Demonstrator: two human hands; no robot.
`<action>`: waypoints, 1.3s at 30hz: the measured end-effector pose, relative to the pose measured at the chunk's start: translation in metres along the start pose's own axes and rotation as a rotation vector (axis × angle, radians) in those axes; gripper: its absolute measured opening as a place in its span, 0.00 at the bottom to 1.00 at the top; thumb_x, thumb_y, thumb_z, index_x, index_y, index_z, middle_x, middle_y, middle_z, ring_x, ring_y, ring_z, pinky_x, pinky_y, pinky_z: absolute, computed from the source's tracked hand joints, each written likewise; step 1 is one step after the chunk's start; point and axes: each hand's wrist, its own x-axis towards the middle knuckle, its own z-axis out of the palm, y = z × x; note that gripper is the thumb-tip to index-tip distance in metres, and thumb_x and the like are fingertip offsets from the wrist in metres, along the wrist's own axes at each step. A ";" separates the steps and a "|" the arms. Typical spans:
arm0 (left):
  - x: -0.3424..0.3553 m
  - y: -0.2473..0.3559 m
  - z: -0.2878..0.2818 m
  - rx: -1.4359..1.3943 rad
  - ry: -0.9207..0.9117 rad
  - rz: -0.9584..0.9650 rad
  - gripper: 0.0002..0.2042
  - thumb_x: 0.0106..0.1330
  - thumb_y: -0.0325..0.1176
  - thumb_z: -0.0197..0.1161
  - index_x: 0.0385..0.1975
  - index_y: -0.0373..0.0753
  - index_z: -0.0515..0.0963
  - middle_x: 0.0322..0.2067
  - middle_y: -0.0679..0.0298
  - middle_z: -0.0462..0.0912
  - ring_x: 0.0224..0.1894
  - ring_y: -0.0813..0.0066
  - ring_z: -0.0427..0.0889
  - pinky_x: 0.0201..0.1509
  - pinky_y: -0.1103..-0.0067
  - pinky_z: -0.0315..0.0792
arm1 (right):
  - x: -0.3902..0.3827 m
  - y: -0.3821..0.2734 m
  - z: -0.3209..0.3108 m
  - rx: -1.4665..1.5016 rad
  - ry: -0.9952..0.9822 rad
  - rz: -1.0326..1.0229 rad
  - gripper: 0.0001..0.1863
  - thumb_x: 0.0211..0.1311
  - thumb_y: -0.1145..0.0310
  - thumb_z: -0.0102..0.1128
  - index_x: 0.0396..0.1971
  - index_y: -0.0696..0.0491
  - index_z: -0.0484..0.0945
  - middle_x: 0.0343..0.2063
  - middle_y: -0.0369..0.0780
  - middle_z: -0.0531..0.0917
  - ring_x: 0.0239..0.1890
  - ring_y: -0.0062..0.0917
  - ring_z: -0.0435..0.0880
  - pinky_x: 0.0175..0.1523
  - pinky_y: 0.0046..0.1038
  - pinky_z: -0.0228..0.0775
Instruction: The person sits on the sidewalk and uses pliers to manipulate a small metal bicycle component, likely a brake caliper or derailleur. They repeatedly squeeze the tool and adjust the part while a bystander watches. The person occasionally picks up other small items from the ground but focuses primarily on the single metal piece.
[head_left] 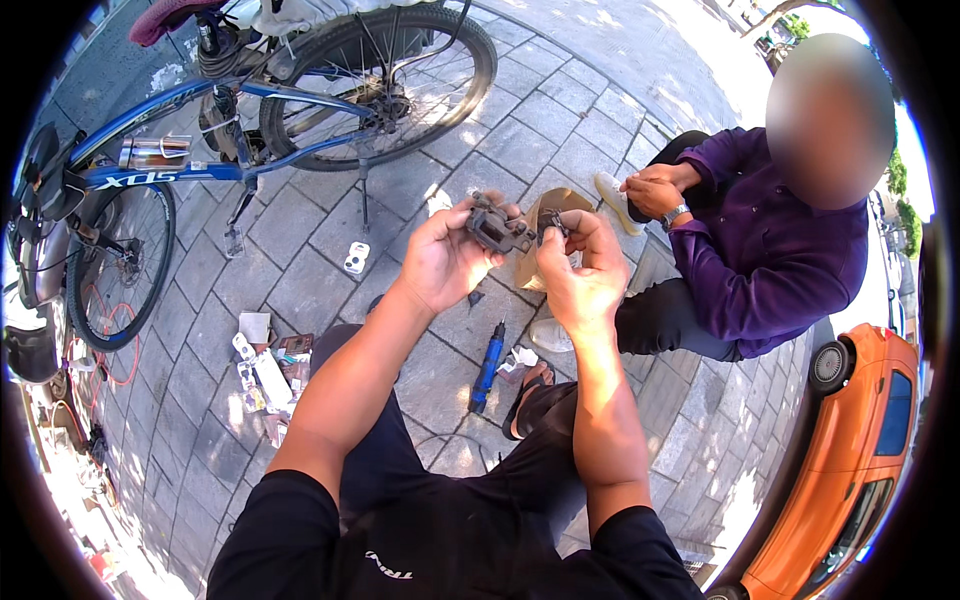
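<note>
My left hand (440,262) is closed around a dark, grimy metal part that looks like a bicycle brake caliper (493,228), held up in front of me. Close against its right side, my right hand (583,268) pinches a small dark piece (551,226) between thumb and fingers. Whether the two parts touch, I cannot tell. Behind my hands, partly covered by them, a tan cardboard-like box (530,273) shows. A blue and black pen-shaped tool (487,368) lies on the paving below, between my legs.
A blue bicycle (180,172) stands at the upper left. Small packages (270,378) lie to my left, and a white card (356,258) lies nearer the bicycle. To the right sits a person in a purple shirt (775,260), hands together. An orange car (850,450) is farther right.
</note>
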 end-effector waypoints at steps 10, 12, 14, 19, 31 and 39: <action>0.002 0.005 -0.002 -0.100 -0.055 -0.014 0.23 0.71 0.39 0.53 0.62 0.36 0.74 0.62 0.47 0.79 0.65 0.47 0.78 0.52 0.64 0.78 | -0.008 -0.001 0.005 -0.104 -0.051 -0.128 0.13 0.50 0.79 0.74 0.36 0.56 0.82 0.25 0.35 0.75 0.24 0.19 0.71 0.29 0.23 0.66; 0.001 0.005 -0.001 -0.096 -0.055 -0.006 0.23 0.70 0.39 0.54 0.62 0.36 0.74 0.62 0.46 0.79 0.65 0.46 0.78 0.53 0.65 0.78 | -0.008 0.001 0.005 -0.061 -0.038 -0.059 0.12 0.51 0.79 0.73 0.36 0.56 0.82 0.25 0.34 0.74 0.24 0.18 0.70 0.29 0.23 0.65; 0.002 0.005 -0.001 -0.088 -0.042 0.005 0.23 0.70 0.39 0.54 0.62 0.36 0.75 0.62 0.46 0.79 0.65 0.46 0.78 0.53 0.65 0.78 | -0.008 0.002 0.004 -0.049 -0.031 -0.021 0.12 0.52 0.79 0.73 0.36 0.57 0.82 0.26 0.34 0.75 0.24 0.17 0.71 0.29 0.22 0.65; 0.002 0.005 -0.006 -0.087 -0.036 0.017 0.22 0.69 0.37 0.54 0.61 0.36 0.75 0.64 0.44 0.77 0.66 0.46 0.77 0.57 0.62 0.77 | -0.009 0.002 0.005 -0.030 -0.022 0.062 0.11 0.56 0.77 0.73 0.39 0.58 0.82 0.28 0.33 0.78 0.26 0.13 0.75 0.32 0.19 0.68; 0.001 -0.012 0.014 0.002 -0.007 0.124 0.27 0.68 0.26 0.48 0.69 0.36 0.68 0.72 0.50 0.66 0.73 0.55 0.68 0.79 0.59 0.63 | -0.009 0.036 0.022 0.474 0.023 0.548 0.09 0.71 0.72 0.66 0.44 0.62 0.83 0.34 0.36 0.87 0.35 0.15 0.84 0.43 0.19 0.76; -0.003 -0.012 0.016 0.256 -0.035 0.056 0.33 0.71 0.25 0.51 0.78 0.37 0.56 0.72 0.54 0.67 0.73 0.58 0.69 0.73 0.63 0.70 | -0.003 0.036 0.022 0.474 0.045 0.582 0.10 0.72 0.71 0.64 0.44 0.62 0.83 0.35 0.37 0.87 0.34 0.18 0.85 0.44 0.24 0.80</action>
